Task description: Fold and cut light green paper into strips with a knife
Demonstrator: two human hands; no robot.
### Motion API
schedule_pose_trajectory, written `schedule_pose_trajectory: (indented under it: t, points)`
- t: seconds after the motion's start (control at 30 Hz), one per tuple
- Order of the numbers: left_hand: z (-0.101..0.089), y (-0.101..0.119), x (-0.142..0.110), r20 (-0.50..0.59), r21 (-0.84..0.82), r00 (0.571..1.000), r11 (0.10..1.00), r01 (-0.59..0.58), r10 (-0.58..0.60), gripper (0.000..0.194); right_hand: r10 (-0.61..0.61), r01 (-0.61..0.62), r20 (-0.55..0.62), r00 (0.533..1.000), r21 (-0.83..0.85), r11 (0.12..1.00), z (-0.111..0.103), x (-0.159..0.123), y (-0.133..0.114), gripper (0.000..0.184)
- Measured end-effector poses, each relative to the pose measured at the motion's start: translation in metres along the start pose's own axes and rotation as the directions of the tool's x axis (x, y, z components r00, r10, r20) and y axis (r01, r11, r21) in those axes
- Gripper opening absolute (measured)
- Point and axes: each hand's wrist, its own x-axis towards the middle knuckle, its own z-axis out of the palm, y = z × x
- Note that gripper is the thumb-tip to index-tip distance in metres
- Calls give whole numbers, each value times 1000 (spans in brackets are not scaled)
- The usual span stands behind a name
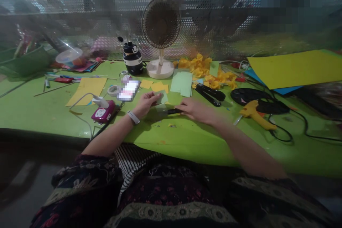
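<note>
My left hand (146,104), with a white band on its wrist, is closed on a small pale green paper piece (163,97) just above the table. My right hand (192,109) grips a black-handled blade (173,111). Its grey end points left, below the paper, and is too blurred to tell whether it is a knife or scissors. Beyond my hands lie pale green paper sheets (181,81) and small yellow-orange paper pieces (159,87). A black stapler (210,94) rests to the right of my right hand.
Folded orange paper flowers (196,65) are heaped beside a fan (160,68) and a dark bottle (133,61). On the left are a phone (128,91), tape (113,90) and a magenta plug adapter (103,113). A yellow glue gun (257,114) with a cord lies right.
</note>
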Motion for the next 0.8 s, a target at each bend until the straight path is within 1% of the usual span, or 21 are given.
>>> schedule_pose_trajectory:
  t: [0.1, 0.2, 0.27, 0.33, 0.4, 0.47, 0.5, 0.57, 0.6, 0.67, 0.7, 0.73, 0.8]
  points:
    - [0, 3, -2, 8, -4, 1000, 1000, 28, -28, 39, -52, 46, 34, 998, 156, 987, -1, 0, -9, 31]
    - [3, 4, -5, 54, 5, 997, 999, 54, -54, 38, -57, 36, 84, 995, 233, 972, -5, -1, -18, 26]
    - [5, 3, -8, 84, 25, 995, 998, 49, -51, 39, -6, -22, 105, 994, 259, 966, -9, 0, -22, 24]
    - [8, 1, -10, 120, 54, 992, 998, 28, -34, 39, 131, -150, 81, 988, 321, 935, -11, 3, -25, 22]
    - [11, -2, -11, 160, 84, 987, 996, -8, -5, 38, 312, -295, 34, 950, 435, 851, -9, 8, -28, 24]
    - [14, -6, -12, 186, 106, 982, 993, -44, 24, 34, 443, -367, -8, 896, 548, 752, -3, 15, -31, 30]
    - [16, -8, -13, 196, 112, 980, 992, -53, 30, 32, 477, -371, -27, 878, 590, 717, 0, 18, -32, 32]
    - [18, -9, -14, 212, 119, 977, 992, -52, 25, 29, 506, -355, -43, 862, 661, 661, 6, 23, -32, 32]
    - [18, -9, -14, 213, 121, 977, 991, -50, 23, 28, 519, -354, -33, 854, 694, 627, 7, 24, -30, 32]
    - [13, -4, -11, 193, 137, 980, 988, -71, 44, 30, 565, -382, 1, 825, 737, 557, 2, 21, -20, 30]
    - [8, 0, -8, 167, 167, 984, 981, -96, 67, 33, 598, -420, 26, 801, 736, 531, -2, 18, -13, 29]
    - [2, 3, -4, 134, 215, 986, 968, -126, 99, 37, 641, -462, 27, 767, 716, 523, -8, 14, -5, 26]
    - [-11, 10, 5, 59, 401, 986, 901, -165, 154, 37, 667, -587, 120, 735, 605, 538, -19, 5, 13, 28]
